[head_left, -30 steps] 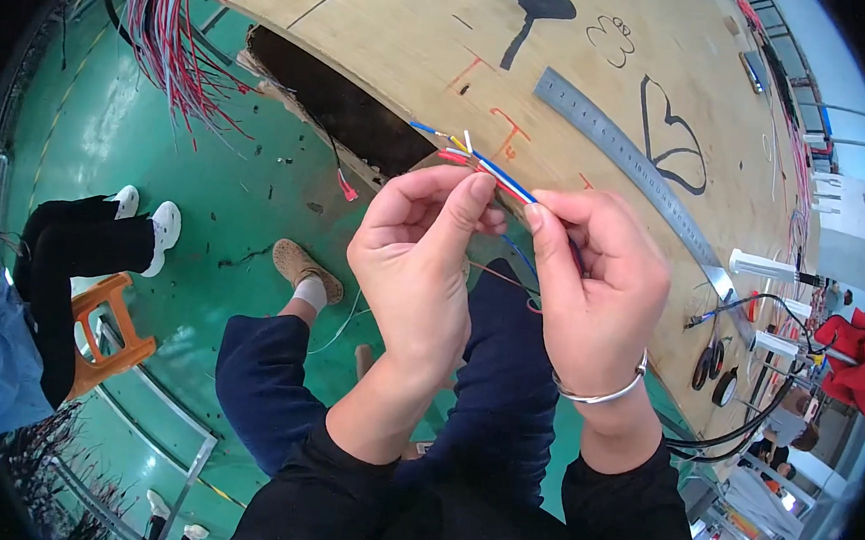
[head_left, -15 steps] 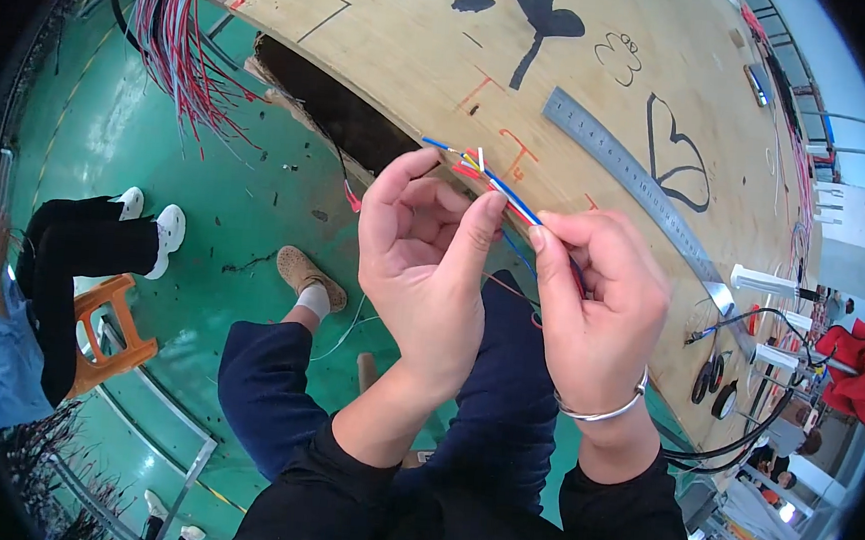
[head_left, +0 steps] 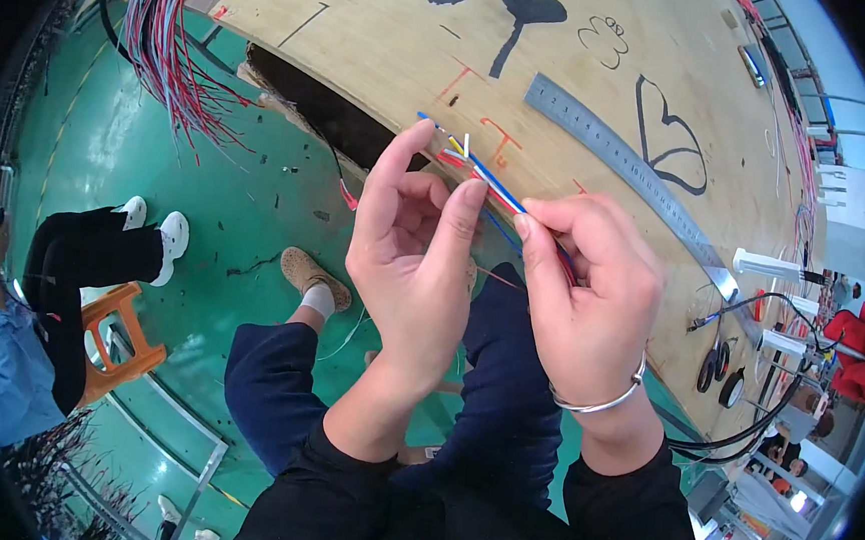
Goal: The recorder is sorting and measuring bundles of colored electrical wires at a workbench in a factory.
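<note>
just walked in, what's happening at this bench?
A seated person holds a small bundle of coloured wires over the edge of a wooden board. The right hand pinches the bundle; the left hand has its fingers open around the loose wire ends. A metal ruler lies on the board, and more wires hang off its far end.

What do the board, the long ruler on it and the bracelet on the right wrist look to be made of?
Board: pale wood, probably plywood, matt, with faint grain and marker drawings. Ruler: seems steel, a thin grey strip with fine graduations and dull sheen. Bracelet: likely silvery metal, a smooth, shiny, thin band.
</note>
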### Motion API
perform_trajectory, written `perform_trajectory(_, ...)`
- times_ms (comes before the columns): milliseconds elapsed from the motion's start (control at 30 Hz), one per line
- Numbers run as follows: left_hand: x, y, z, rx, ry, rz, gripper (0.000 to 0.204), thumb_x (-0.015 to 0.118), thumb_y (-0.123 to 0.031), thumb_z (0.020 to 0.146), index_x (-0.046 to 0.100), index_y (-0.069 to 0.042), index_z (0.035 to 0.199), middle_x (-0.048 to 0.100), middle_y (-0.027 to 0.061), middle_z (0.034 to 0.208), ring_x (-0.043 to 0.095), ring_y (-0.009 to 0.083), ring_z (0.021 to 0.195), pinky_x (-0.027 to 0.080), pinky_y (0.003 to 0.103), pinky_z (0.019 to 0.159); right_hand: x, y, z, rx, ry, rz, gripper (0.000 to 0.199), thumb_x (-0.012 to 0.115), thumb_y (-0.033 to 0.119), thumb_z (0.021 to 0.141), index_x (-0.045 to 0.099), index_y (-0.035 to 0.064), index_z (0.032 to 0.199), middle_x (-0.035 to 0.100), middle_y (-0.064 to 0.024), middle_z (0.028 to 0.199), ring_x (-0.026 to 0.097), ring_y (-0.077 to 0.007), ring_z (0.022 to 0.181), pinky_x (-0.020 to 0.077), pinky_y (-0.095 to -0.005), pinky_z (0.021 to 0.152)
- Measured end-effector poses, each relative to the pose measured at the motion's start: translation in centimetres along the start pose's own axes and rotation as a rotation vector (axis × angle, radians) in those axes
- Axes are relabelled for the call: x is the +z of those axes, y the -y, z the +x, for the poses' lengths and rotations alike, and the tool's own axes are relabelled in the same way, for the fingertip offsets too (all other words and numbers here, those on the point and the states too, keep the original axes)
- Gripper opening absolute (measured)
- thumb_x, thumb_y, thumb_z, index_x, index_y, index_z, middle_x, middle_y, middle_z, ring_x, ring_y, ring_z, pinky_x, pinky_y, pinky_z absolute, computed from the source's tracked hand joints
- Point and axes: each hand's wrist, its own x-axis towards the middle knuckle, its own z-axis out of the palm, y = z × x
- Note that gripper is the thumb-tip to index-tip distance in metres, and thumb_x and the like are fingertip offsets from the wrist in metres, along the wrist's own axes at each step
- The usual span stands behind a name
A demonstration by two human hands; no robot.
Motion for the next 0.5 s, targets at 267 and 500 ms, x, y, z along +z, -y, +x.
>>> perform_trajectory(267, -1.2, 0.5, 0.4, -0.009, 0.022, -0.042, 0.042, 0.067, 0.004, 0.087, 0.056, 0.000, 0.128, 0.056, 0.0010, 0.085, 0.055, 0.0060, 0.070, 0.048, 0.019, 0.062, 0.0, -0.2, 0.0, 0.026, 0.004, 0.022, 0.005, 0.066, -0.006, 0.083, 0.064, -0.0043, 0.088, 0.059, -0.0077, 0.076, 0.055, -0.0095, 0.058, 0.0427, -0.0221, 0.052)
perform_trajectory(500, -2.9, -0.6, 2.5, 0.583, 0.238, 0.561, 0.029, 0.071, 0.007, 0.078, 0.072, -0.002, 0.106, 0.060, 0.0070, 0.085, 0.057, 0.0135, 0.073, 0.045, 0.022, 0.061, 0.2, -0.1, 0.0, 0.033, -0.011, 0.041, 0.005, 0.066, -0.005, 0.081, 0.063, -0.0022, 0.084, 0.058, -0.0112, 0.074, 0.057, -0.0208, 0.060, 0.0448, -0.0303, 0.054)
